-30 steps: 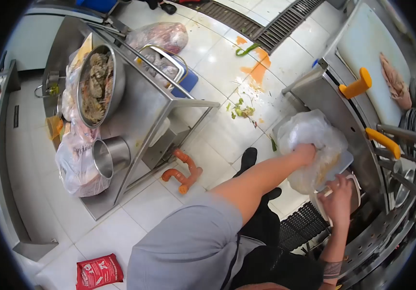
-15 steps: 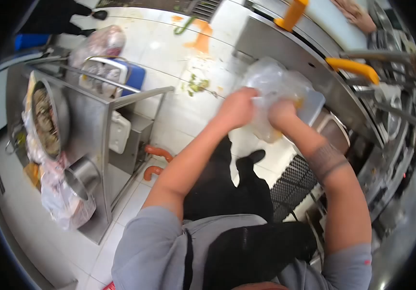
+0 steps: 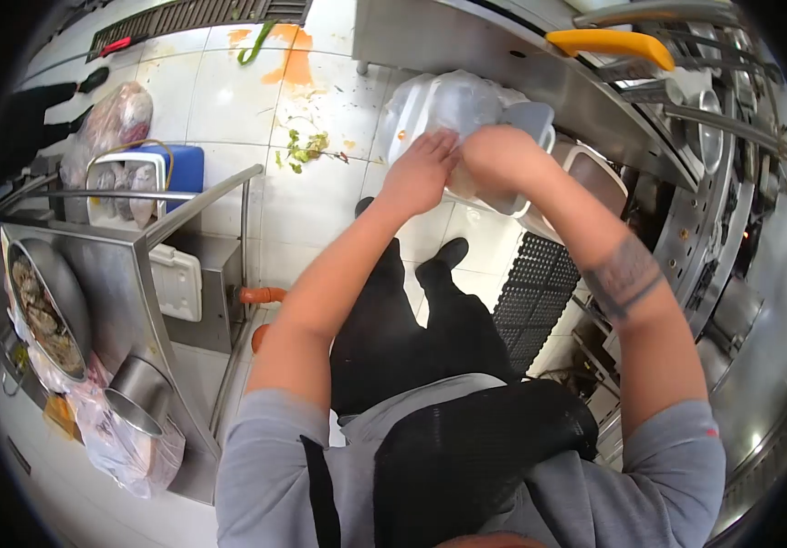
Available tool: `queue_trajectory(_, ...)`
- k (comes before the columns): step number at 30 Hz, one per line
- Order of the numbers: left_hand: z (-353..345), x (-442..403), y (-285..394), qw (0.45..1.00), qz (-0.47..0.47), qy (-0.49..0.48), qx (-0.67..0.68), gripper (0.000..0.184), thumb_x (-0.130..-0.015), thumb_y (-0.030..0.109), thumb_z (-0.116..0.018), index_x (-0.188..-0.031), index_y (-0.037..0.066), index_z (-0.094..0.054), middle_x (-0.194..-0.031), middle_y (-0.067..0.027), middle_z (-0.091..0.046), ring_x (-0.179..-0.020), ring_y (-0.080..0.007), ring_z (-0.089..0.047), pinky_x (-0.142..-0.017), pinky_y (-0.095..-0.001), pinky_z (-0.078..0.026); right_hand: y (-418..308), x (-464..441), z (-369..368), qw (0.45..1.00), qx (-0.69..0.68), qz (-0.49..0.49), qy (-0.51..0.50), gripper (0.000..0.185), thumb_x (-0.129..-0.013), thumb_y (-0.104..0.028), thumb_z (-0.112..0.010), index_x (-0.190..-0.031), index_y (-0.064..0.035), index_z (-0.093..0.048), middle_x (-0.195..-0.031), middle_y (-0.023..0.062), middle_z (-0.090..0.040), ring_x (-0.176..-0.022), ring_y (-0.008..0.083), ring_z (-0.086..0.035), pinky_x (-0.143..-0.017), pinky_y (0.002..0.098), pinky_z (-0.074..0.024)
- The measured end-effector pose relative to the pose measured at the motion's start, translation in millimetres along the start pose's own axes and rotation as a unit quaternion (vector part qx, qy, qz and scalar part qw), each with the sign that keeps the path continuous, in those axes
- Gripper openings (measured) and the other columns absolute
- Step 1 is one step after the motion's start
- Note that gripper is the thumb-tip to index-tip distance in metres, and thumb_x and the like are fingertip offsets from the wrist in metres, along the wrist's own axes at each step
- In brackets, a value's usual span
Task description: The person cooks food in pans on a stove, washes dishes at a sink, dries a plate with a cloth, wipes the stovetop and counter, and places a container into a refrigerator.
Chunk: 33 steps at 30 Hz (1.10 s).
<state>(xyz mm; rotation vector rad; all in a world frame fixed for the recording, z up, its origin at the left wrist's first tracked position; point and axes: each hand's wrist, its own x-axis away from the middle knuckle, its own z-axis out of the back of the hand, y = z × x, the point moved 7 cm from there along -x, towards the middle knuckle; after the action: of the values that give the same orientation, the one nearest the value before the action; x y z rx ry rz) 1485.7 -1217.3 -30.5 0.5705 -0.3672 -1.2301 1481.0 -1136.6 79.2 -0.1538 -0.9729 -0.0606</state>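
Observation:
A clear plastic bag (image 3: 463, 102) bulges over the mouth of a white plastic tub (image 3: 404, 117) on the floor beside a steel counter. My left hand (image 3: 422, 169) lies on the near left part of the bag and tub, its fingers stretched forward. Close beside it, my right hand (image 3: 500, 163) is curled downward into the bag's folds, with its fingertips hidden. To the right of the bag shows a translucent flat plastic piece (image 3: 530, 119), perhaps part of a container.
At left, a steel table (image 3: 119, 274) carries a large pan of food (image 3: 46, 310), a steel pot (image 3: 140, 395) and plastic bags. A blue-and-white cooler (image 3: 183, 173) stands behind it. Vegetable scraps (image 3: 305, 151) litter the tiles. A yellow handle (image 3: 611, 46) juts from the right counter. Another person's legs show far left.
My right hand has curled over the bag, and my left hand has gone from gripping it to lying flat. The bag now sits down on the tub. The view has shifted.

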Motion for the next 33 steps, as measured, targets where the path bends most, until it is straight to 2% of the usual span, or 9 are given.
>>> queue_trajectory(2, -30.4, -33.2, 1.9, 0.996, -0.059, -0.045, -0.053, 0.047, -0.089, 0.02, -0.058, -0.134, 0.006, -0.058, -0.148, -0.0129, -0.048, -0.142, -0.0277, -0.038, -0.115, -0.0427, -0.033, -2.1, 46.2, 5.1, 0.978, -0.058, 0.064, 0.191, 0.013, -0.081, -0.008, -0.061, -0.084, -0.0005, -0.071, -0.093, 0.0178, -0.069, -0.095, 0.0364, -0.064, -0.079, 0.0464, -0.0534)
queue_trajectory(4, -72.7, -58.4, -9.7, 0.965, 0.027, -0.259, -0.033, 0.06, -0.084, 0.03, -0.069, -0.137, 0.006, -0.055, -0.142, -0.015, -0.053, -0.137, -0.0301, -0.044, -0.113, -0.0427, -0.037, -5.4, 100.9, 3.5, 0.931, -0.207, 0.104, 0.282, 0.016, -0.087, -0.012, -0.059, -0.09, 0.0007, -0.068, -0.091, 0.0168, -0.066, -0.094, 0.037, -0.062, -0.083, 0.0458, -0.0512)
queue_trajectory(8, -168.2, -55.6, -62.0, 0.904, 0.136, -0.402, -0.046, 0.066, -0.077, 0.055, -0.071, -0.122, 0.006, -0.067, -0.125, -0.0156, -0.067, -0.113, -0.033, -0.065, -0.098, -0.0461, -0.05, 7.6, 152.0, -79.1, 0.893, -0.365, -0.017, 0.263, 0.018, -0.093, -0.016, -0.058, -0.095, -0.0009, -0.066, -0.095, 0.0168, -0.066, -0.096, 0.0374, -0.06, -0.086, 0.0451, -0.0495)
queue_trajectory(12, -146.0, -60.5, -35.6, 0.863, 0.094, -0.496, -0.003, 0.053, -0.08, 0.041, -0.069, -0.12, 0.007, -0.069, -0.124, -0.0195, -0.066, -0.113, -0.0358, -0.063, -0.099, -0.0424, -0.049, 23.8, 181.0, -252.5, 0.835, -0.503, -0.119, 0.19, 0.022, -0.095, -0.019, -0.059, -0.1, 0.0004, -0.068, -0.1, 0.0188, -0.068, -0.096, 0.0377, -0.064, -0.086, 0.0414, -0.0514)
queue_trajectory(16, -38.6, -52.8, 11.8, 0.975, 0.063, -0.195, 0.086, 0.045, -0.09, 0.022, -0.059, -0.131, 0.006, -0.06, -0.126, -0.0209, -0.063, -0.115, -0.038, -0.061, -0.098, -0.0425, -0.048, 23.5, 267.2, -509.4, 0.733, -0.558, -0.383, 0.073, 0.027, -0.092, -0.023, -0.059, -0.099, 0.0011, -0.069, -0.1, 0.0191, -0.068, -0.095, 0.0354, -0.065, -0.085, 0.0414, -0.052)
queue_trajectory(18, 0.2, -20.0, 17.7, 0.969, 0.111, -0.124, 0.182, 0.04, -0.093, 0.016, -0.059, -0.131, 0.004, -0.06, -0.125, -0.0178, -0.065, -0.111, -0.0309, -0.064, -0.095, -0.0378, -0.05, -11.1, 310.6, -674.2, 0.84, -0.389, -0.376, -0.029, 0.031, -0.09, -0.026, -0.06, -0.101, 0.0018, -0.069, -0.1, 0.0199, -0.069, -0.096, 0.0362, -0.065, -0.088, 0.0406, -0.0516)
queue_trajectory(22, 71.7, 45.5, 57.8, 0.963, 0.179, -0.022, 0.202, 0.038, -0.094, 0.01, -0.059, -0.131, 0.001, -0.058, -0.12, -0.0133, -0.064, -0.093, -0.019, -0.064, -0.084, -0.0315, -0.052, -84.8, 406.5, -715.0, 0.749, -0.516, -0.407, -0.082, 0.032, -0.088, -0.026, -0.06, -0.1, 0.002, -0.07, -0.101, 0.0188, -0.069, -0.09, 0.0328, -0.068, -0.08, 0.0399, -0.0549)
queue_trajectory(25, 88.0, 73.7, 114.1, 0.976, 0.124, 0.093, 0.152, 0.036, -0.094, 0.008, -0.059, -0.129, 0.0, -0.058, -0.117, -0.0113, -0.064, -0.088, -0.0172, -0.06, -0.081, -0.0299, -0.05, -136.2, 442.0, -752.0, 0.45, -0.774, -0.444, -0.029, 0.032, -0.089, -0.027, -0.059, -0.107, -0.0024, -0.069, -0.101, 0.0129, -0.071, -0.079, 0.023, -0.071, -0.061, 0.0379, -0.058)
queue_trajectory(33, -13.4, 99.9, 456.4, 0.97, -0.132, -0.013, 0.202, 0.034, -0.095, 0.01, -0.06, -0.127, 0.0, -0.058, -0.122, -0.0111, -0.06, -0.087, -0.0178, -0.057, -0.08, -0.029, -0.049, -224.9, 513.7, -897.0, 0.332, -0.821, -0.448, 0.12, 0.032, -0.088, -0.029, -0.059, -0.105, -0.0033, -0.069, -0.097, 0.0089, -0.071, -0.078, 0.0203, -0.07, -0.062, 0.0363, -0.0592)
